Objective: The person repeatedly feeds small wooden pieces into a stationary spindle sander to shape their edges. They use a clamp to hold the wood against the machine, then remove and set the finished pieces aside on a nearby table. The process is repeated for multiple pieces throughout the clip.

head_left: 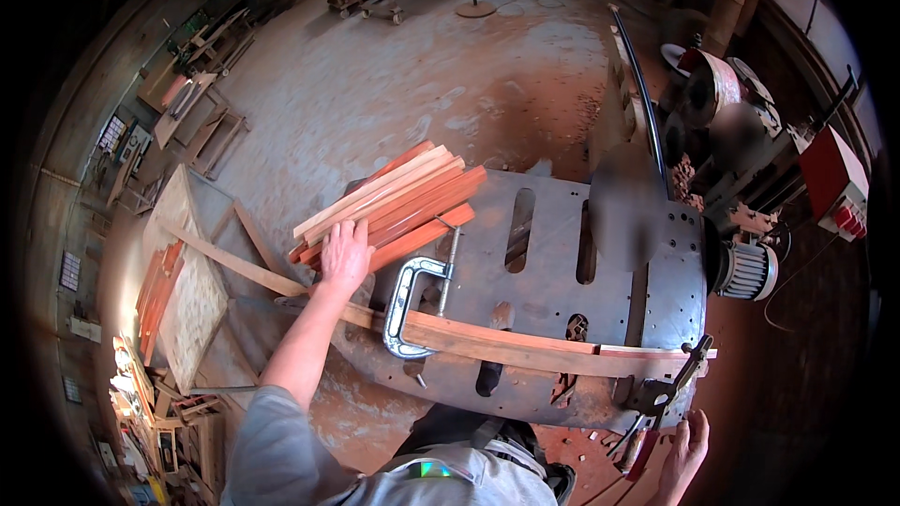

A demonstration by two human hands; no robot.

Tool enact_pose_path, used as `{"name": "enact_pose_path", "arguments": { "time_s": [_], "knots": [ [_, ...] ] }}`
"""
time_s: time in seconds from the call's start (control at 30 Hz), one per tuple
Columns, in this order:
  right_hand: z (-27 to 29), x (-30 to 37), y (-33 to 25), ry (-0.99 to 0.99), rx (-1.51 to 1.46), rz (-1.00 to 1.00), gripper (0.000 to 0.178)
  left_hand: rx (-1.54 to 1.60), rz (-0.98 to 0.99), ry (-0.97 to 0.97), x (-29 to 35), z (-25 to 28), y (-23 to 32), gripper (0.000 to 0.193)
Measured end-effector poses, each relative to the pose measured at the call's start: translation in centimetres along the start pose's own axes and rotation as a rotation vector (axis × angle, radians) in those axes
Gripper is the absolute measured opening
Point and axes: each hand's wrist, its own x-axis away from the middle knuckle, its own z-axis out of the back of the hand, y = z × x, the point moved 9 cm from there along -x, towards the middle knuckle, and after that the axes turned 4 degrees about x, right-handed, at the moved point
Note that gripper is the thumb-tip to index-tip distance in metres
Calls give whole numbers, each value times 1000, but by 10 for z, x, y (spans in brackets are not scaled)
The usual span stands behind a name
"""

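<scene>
1. Head view, left side: left hand (346, 253) lies over the near ends of a bundle of wooden strips (403, 201), pale and reddish, stacked slantwise at the left end of a slotted metal table (553, 211). Fingers spread across the top; thumb side hidden, so cannot tell whether they grip or merely rest.
2. Head view, near edge: long wooden rail (525, 345) runs across the table. Silver C-clamp (396, 309) sits over it on the left, close beside the strips; dark clamp (656, 398) at its right end.
3. Head view, lower right: right hand (684, 454) just beside the red handle (642, 453). Fingers loosely curled, nothing seen in them.
4. Head view, beyond: motor (750, 270) and red switch box (834, 178) to the right; part of the machine is blurred.
5. Step in hand, my judgement: handling the bundle at the table. Picking from it would call for fingertips closing round one strip, neighbours left lying, ends kept clear of the C-clamp's screw.
</scene>
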Motion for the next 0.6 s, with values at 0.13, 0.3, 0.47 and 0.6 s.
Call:
{"name": "enact_pose_path", "arguments": {
  "time_s": [0.13,0.3,0.47,0.6],
  "knots": [
    [-10,-3,-8,-70,-21,22,37,-65,-1,37,-1,-14,-1,52],
    [-10,3,-25,-29,-4,3,33,49,-55,-10,0,5,-1,40],
    [-22,19,-78,-15,-28,143,33,753,187,-146,-1,47,20,28],
    [-116,50,-169,-333,45,278,47,1733,243,-463,15,40,128,36]
  ]
}}
